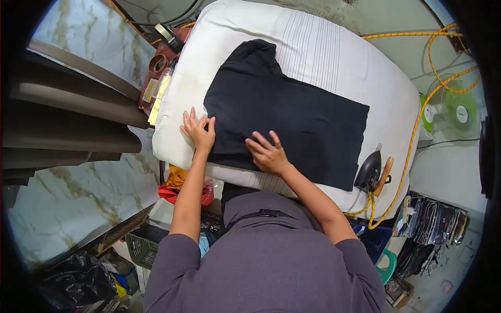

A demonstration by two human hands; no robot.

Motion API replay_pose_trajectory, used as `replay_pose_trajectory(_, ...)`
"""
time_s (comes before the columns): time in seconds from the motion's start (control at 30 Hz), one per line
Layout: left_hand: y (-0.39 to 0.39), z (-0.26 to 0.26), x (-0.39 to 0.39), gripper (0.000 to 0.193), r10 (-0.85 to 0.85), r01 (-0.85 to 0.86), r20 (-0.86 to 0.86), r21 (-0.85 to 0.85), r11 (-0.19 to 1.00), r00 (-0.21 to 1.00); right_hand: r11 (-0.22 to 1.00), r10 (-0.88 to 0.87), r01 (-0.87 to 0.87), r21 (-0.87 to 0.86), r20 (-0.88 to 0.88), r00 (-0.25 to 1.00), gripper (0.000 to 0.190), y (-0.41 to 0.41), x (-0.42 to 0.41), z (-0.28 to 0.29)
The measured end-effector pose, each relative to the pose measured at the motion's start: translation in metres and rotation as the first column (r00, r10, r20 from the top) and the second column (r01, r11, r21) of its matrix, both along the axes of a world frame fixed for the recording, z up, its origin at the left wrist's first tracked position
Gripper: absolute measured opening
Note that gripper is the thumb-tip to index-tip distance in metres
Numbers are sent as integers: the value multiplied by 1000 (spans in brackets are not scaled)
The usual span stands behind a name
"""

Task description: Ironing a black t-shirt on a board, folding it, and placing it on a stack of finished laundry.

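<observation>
A black T-shirt (282, 105) lies spread on a padded table with a white cloth cover (188, 78). One short sleeve points up and to the left, and the straight hem is at the right. At the shirt's left edge, my left hand (200, 131) pinches the fabric between thumb and forefinger, its other fingers spread over the white cover. My right hand (270, 154) is over the lower middle of the shirt with its fingers apart, holding nothing. Whether it touches the cloth is unclear. An electric iron (368, 172) with a wooden handle stands right of the hem.
A yellow cord (415, 129) runs from the iron along the right side. Beyond the right edge is a green fan (462, 111). Tape rolls (158, 63) and small items lie at the upper left, beside a dark curtain (74, 113). Hung clothes (434, 219) are at lower right.
</observation>
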State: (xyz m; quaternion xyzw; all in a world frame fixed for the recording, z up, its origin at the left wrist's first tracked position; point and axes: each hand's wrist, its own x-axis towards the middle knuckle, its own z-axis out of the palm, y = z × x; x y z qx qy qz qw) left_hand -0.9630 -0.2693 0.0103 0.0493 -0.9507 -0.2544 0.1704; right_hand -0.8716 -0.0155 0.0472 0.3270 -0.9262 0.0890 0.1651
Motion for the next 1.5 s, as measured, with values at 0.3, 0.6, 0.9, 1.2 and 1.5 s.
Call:
replay_pose_trajectory(0.3, 89, 33, 53, 18, -170, 159, -89, -118, 980, 981, 975, -193, 209, -81, 173, 966, 56, 60, 39, 14)
replay_pose_trajectory(0.6, 100, 35, 75, 74, -241, 411, 457, -318, 855, 856, -230, -938, 908, -349, 328, -112, 78, 356, 161, 9)
replay_pose_trajectory(0.9, 37, 8, 112, 31, 308, -299, 125, -89, 950, 943, 217, -687, 948, -231, 654, 317, 24, 291, 141, 68)
replay_pose_trajectory(1.2, 30, 4, 113, 27, 349, -353, 58, 73, 933, 935, 978, -76, 206, -30, 871, 486, 44, 55, -16, 140)
replay_pose_trajectory(1.5, -9, -2, 92, 17, 360, -361, 34, 59, 930, 932, 975, -55, 211, -65, 854, 517, 44, -91, -87, 78)
